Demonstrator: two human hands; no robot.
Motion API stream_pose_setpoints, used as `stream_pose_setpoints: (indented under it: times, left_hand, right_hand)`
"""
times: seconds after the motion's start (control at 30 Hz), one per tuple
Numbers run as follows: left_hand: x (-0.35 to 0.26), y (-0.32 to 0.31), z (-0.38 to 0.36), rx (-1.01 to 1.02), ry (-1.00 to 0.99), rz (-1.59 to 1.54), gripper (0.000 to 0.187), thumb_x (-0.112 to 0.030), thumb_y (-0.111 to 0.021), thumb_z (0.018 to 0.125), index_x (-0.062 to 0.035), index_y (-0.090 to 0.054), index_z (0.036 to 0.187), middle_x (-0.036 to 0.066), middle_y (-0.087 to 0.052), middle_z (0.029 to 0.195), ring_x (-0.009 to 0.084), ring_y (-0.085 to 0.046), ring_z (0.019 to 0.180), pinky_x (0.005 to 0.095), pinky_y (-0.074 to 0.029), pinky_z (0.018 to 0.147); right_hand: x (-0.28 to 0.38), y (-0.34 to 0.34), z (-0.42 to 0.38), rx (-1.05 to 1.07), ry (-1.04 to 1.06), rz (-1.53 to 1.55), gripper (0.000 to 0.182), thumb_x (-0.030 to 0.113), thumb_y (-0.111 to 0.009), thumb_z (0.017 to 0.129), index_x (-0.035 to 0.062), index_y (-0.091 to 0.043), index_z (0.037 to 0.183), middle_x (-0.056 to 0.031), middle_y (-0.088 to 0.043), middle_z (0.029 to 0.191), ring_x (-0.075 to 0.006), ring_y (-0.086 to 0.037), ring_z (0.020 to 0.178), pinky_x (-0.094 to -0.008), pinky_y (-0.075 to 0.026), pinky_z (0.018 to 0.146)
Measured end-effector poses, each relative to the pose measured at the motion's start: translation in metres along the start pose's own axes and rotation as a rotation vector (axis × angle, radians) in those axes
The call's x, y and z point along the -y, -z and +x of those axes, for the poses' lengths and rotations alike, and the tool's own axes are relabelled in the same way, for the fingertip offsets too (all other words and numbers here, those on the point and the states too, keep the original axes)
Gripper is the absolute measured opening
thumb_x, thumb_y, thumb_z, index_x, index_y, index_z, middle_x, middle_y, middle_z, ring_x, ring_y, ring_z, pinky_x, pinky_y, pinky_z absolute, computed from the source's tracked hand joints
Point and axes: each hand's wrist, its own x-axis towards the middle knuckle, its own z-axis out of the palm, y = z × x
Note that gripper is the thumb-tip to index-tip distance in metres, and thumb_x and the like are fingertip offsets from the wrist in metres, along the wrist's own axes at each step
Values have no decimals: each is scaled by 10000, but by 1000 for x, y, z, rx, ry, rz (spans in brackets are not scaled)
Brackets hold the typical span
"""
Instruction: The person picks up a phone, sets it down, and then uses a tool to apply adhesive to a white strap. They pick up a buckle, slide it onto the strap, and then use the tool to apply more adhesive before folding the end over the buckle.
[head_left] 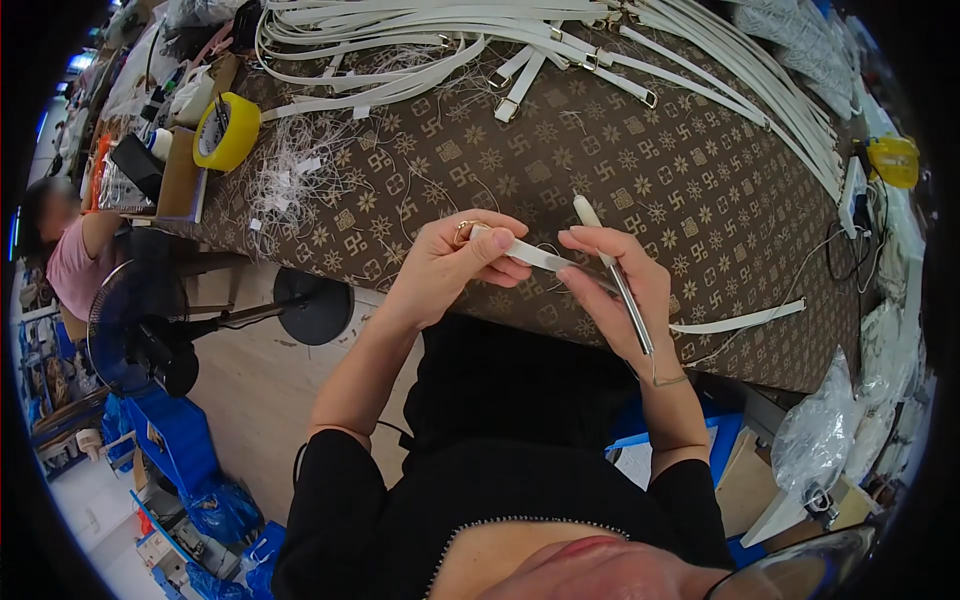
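A white belt (540, 258) with a gold-coloured buckle (463, 233) runs between my two hands above the table's near edge. My left hand (455, 262) is closed on its buckle end. My right hand (625, 290) pinches the strap further along and also holds a pen-like tool (630, 300) with a pale tip and a metal shaft, a wire trailing from its lower end. Beyond my right hand, a strip of the white strap (740, 320) lies on the patterned brown cloth (640, 190).
Many white belts (400, 75) with buckles lie across the far side. Thread scraps (290, 180) and a yellow tape roll (227, 132) are at the left. A fan (150, 330) and a person (75, 235) are beyond. Plastic bags (820, 430) lie at the right.
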Motion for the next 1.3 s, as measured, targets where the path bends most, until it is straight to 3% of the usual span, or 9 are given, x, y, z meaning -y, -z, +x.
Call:
stream_pose_setpoints:
  times: [0.07, 0.4, 0.5, 0.7, 0.77, 0.93, 1.13, 1.23, 1.3]
  left_hand:
    - [2, -1, -1, 38, -29, 27, 263, -182, -541, 930, 36, -575, 1071, 141, -662, 895, 188, -672, 778, 305, -567, 705]
    - [5, -1, -6, 83, -151, 139, 222, -109, -566, 906, 29, -593, 1078, 153, -662, 921, 213, -668, 831, 308, -558, 741]
    - [6, 0, -6, 61, -86, 64, 225, -100, -592, 892, 26, -608, 1078, 107, -663, 934, 142, -648, 823, 247, -533, 737]
    - [11, 3, 0, 47, -139, 47, 209, -80, -599, 884, 22, -615, 1066, 113, -659, 948, 153, -643, 846, 252, -529, 753]
    - [11, 4, 0, 37, -113, 49, 183, -61, -597, 881, 26, -618, 1041, 109, -656, 950, 153, -639, 864, 253, -522, 772]
    - [10, 7, 1, 53, -112, 15, 140, -41, -601, 871, 21, -625, 995, 91, -653, 948, 140, -630, 877, 249, -505, 801]
    - [10, 7, 0, 79, -124, 39, 130, -24, -621, 848, 2, -631, 975, 62, -650, 950, 75, -591, 827, 200, -464, 722]
    - [12, 7, -1, 99, -145, 98, 123, -10, -623, 835, -16, -633, 958, 44, -647, 967, 42, -558, 789, 172, -423, 666]
    - [11, 5, -3, 112, -172, 130, 119, -3, -622, 828, -26, -634, 944, 37, -644, 978, 30, -541, 772, 162, -402, 644]
  right_hand:
    - [-3, -5, 1, -94, 103, -4, 332, 11, -711, 732, 74, -615, 1044, -69, -666, 913, -199, -648, 830, -286, -510, 704]
    - [-5, -2, -4, -127, 132, 103, 300, -47, -671, 749, 54, -602, 1023, -60, -656, 848, -177, -618, 780, -275, -485, 690]
    - [-7, 2, -5, -138, 205, 217, 280, -61, -655, 757, 49, -602, 1008, -53, -654, 850, -179, -614, 799, -274, -482, 704]
    - [3, 18, -9, -6, 334, 283, 264, -27, -673, 738, 107, -626, 961, -15, -648, 775, -202, -610, 864, -369, -447, 868]
    - [5, 27, -11, 247, 403, 234, 295, 23, -688, 751, 176, -582, 981, -8, -684, 806, -254, -593, 906, -473, -359, 965]
    - [18, 31, -17, 395, 330, 349, 129, 103, -715, 720, 160, -648, 814, -22, -690, 737, -274, -618, 844, -511, -341, 974]
    - [6, 34, -12, -18, 75, 161, 329, -4, -683, 739, 47, -603, 1054, -44, -682, 879, -184, -570, 971, -299, -439, 857]
    - [5, 23, -7, -19, -236, 219, 346, 21, -686, 751, 61, -595, 1083, -44, -675, 905, -152, -562, 977, -279, -442, 845]
    - [1, 19, -5, 37, -243, 207, 355, 6, -668, 771, 42, -568, 1111, -61, -662, 934, -125, -577, 938, -243, -457, 796]
